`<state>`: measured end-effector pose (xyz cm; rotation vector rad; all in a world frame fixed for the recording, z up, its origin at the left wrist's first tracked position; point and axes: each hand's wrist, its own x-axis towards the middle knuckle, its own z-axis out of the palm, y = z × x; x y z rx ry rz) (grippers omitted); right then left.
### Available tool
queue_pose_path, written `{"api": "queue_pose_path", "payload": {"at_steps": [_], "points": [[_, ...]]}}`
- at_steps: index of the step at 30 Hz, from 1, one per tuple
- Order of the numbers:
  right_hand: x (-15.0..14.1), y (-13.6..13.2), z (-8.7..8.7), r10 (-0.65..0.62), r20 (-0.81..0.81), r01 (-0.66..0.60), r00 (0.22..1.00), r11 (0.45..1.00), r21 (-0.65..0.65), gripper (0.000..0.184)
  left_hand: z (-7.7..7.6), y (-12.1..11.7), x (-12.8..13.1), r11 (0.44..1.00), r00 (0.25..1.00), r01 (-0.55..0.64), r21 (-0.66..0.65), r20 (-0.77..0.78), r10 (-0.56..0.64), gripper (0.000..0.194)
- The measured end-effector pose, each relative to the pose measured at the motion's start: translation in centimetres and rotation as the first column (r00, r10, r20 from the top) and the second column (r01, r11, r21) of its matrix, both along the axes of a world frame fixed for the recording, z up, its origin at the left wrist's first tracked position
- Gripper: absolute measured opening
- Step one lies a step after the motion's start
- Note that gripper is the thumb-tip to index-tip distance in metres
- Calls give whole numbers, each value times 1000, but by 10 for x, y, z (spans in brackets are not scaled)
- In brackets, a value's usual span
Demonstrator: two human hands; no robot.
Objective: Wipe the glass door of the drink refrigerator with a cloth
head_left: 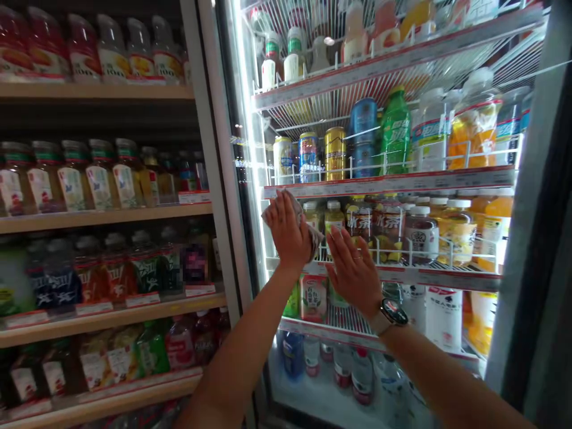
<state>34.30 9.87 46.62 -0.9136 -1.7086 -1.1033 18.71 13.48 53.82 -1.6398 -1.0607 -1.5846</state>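
My left hand (288, 229) presses a crumpled greyish cloth (316, 238) against the glass door (286, 390) of a lit drinks fridge. The cloth sticks out on both sides of the palm, and its middle is hidden beneath the hand. Just to the right, my right hand (353, 268) is spread with straight fingers, at or against the glass, with nothing in it. A dark round watch (394, 311) sits on the right wrist. Behind the hands are iced-tea bottles (358, 220) and a red drink carton (313, 297).
Inside the fridge, wire shelves hold cans (335, 154), a green bottle (395, 122) and large orange drink bottles (476, 128). Left of the fridge frame (223, 196), wooden shelves (107, 217) carry rows of bottles. A dark upright edge (529, 268) bounds the fridge on the right.
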Motion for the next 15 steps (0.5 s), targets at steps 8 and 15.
{"api": "queue_pose_path", "payload": {"at_steps": [8,15], "points": [[0,1,2,-15,-5,15,1000,1000,6,68,-69,-9,5,997,987,-9,75,-162,22,62],[0,0,2,-34,-4,34,999,999,-23,70,-234,-26,-23,990,939,-138,6,-318,132,68]]}}
